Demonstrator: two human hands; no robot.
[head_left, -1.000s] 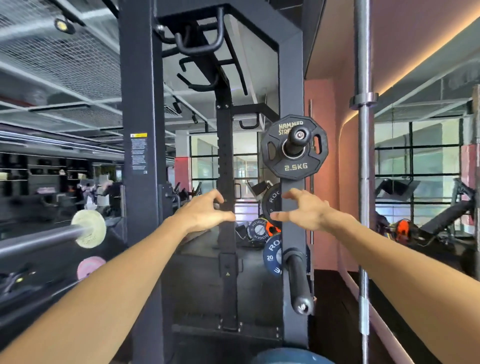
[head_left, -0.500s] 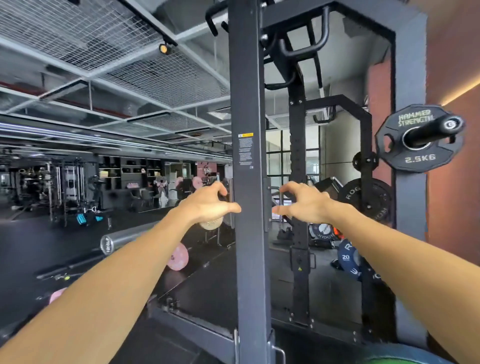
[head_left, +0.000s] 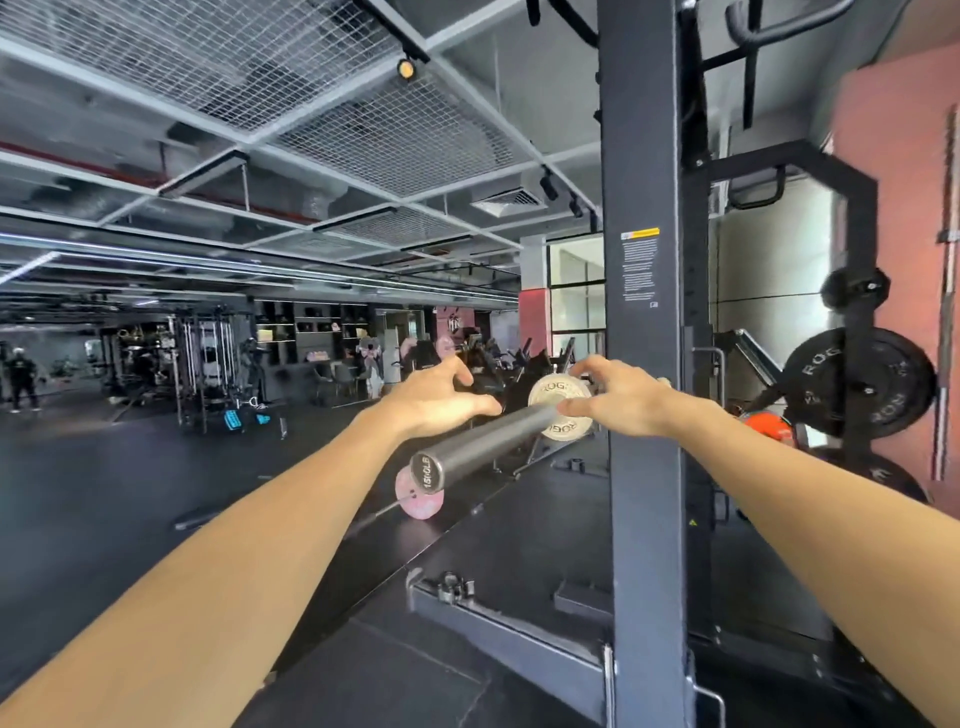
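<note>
A barbell sleeve (head_left: 478, 447) points toward me from the squat rack, its end cap reading 15 kg. A small pale weight plate (head_left: 549, 391) sits on the sleeve near the rack upright (head_left: 644, 415). My left hand (head_left: 434, 397) hovers just left of the sleeve, fingers spread and holding nothing. My right hand (head_left: 615, 397) reaches in from the right, its fingertips at the pale plate's face and top edge. I cannot tell whether they touch the plate.
Black Rogue plates (head_left: 860, 397) hang on storage pegs at the right, with an orange plate (head_left: 769, 423) lower down. A pink plate (head_left: 420, 499) on another bar lies on the floor behind. The rack's base beam (head_left: 498, 629) crosses the floor. Gym machines and people stand far left.
My view has swung left, away from the 2.5 kg plate on its peg. Both hands now flank the barbell sleeve and the pale plate instead of the rack upright.
</note>
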